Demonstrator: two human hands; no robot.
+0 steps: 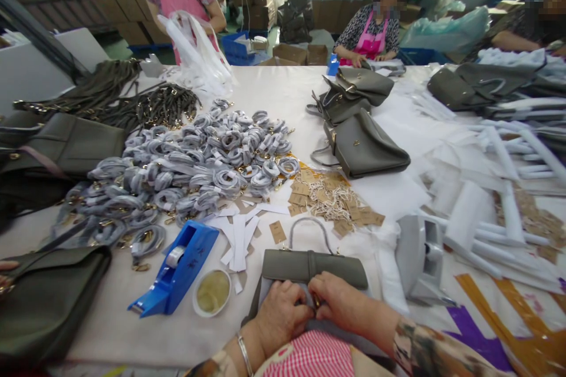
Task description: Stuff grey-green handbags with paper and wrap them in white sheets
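A dark olive handbag [292, 265] lies in front of me at the table's near edge. Its top handle [313, 222], wrapped in a pale cover, stands up at the far side. My left hand [283, 309] is closed, fingers curled onto the bag's front below the flap. Close beside it, my right hand [338, 300] pinches around a gold clasp [317, 301] at the middle of the bag. The fingertips partly hide the clasp. Left of the bag are a round tub [212, 293] of yellowish contents and a blue tape dispenser [179, 268].
A heap of wrapped straps [212, 153] covers the left middle. Brown tags [327, 197] with strings lie beyond the bag. A grey dispenser [420, 256] stands right. More olive bags [367, 144] sit farther back. Another person's hand [6, 277] holds a bag at left. Co-workers [371, 35] are across the table.
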